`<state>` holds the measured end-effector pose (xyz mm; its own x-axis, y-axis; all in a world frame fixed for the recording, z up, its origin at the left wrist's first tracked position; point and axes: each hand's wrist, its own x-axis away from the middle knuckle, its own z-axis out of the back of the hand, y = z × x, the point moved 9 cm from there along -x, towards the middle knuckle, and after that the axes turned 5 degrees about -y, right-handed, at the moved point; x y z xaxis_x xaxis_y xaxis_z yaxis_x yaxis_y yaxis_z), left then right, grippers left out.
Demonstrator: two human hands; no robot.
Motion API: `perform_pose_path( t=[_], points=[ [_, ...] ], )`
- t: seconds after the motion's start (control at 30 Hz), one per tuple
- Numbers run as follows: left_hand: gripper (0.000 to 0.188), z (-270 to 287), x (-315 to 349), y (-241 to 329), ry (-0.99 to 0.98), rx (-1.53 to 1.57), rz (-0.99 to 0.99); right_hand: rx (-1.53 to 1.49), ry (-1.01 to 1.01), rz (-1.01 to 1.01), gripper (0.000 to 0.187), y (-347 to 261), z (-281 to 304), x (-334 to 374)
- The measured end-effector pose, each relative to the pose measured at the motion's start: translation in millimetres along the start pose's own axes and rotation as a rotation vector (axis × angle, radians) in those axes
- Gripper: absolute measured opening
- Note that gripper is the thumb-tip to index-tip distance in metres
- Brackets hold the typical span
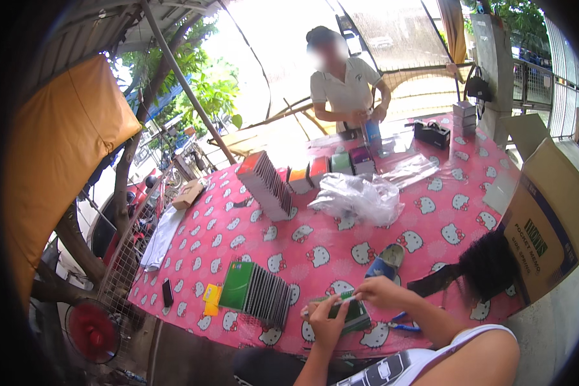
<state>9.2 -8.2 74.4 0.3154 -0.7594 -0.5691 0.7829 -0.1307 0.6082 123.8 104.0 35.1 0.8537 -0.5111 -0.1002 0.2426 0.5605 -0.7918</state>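
Observation:
At the near edge of the table, my left hand [328,321] is closed on a small green notebook [357,321], fingers bent over its upper side. My right hand [381,293] pinches the notebook's far edge, where a narrow pale strip shows between the two hands. Exactly what the right fingertips grip is too small to make out. Just right of the notebook lie blue-handled pliers [404,323], partly under my right forearm. A blue and beige slipper-shaped thing [386,262] rests beyond my right hand. To the left leans a long stack of green-covered notebooks [254,293].
The pink patterned tablecloth [202,267] bears yellow packets [211,299], a phone [167,293], a tall notebook stack [265,186] and crumpled clear plastic [360,196]. At right, black wiry strands [489,267] lie by an open carton [543,222]. Across the table a person [350,83] handles a blue packet [372,135].

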Motion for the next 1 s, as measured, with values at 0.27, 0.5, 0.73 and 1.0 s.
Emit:
perform_pose_path(
  t=[0.27, 0.5, 0.73, 1.0],
  points=[
    [0.018, -12, -11, -5, -0.033, 0.046, -0.064, -0.124, 0.099, 0.169, 0.020, -2, 21, -7],
    [0.019, -1, 3, -1, -0.007, -0.011, 0.017, -0.014, 0.166, 0.205, 0.025, -22, 15, 7],
    [0.022, -10, -3, -6, 0.005, -0.067, -0.025, -0.078, 0.188, 0.165, 0.027, -14, 22, 7],
    [0.022, -8, -5, -5, 0.008, -0.119, 0.031, -0.106, -0.023, 0.041, 0.034, -6, 10, 1]
  ],
)
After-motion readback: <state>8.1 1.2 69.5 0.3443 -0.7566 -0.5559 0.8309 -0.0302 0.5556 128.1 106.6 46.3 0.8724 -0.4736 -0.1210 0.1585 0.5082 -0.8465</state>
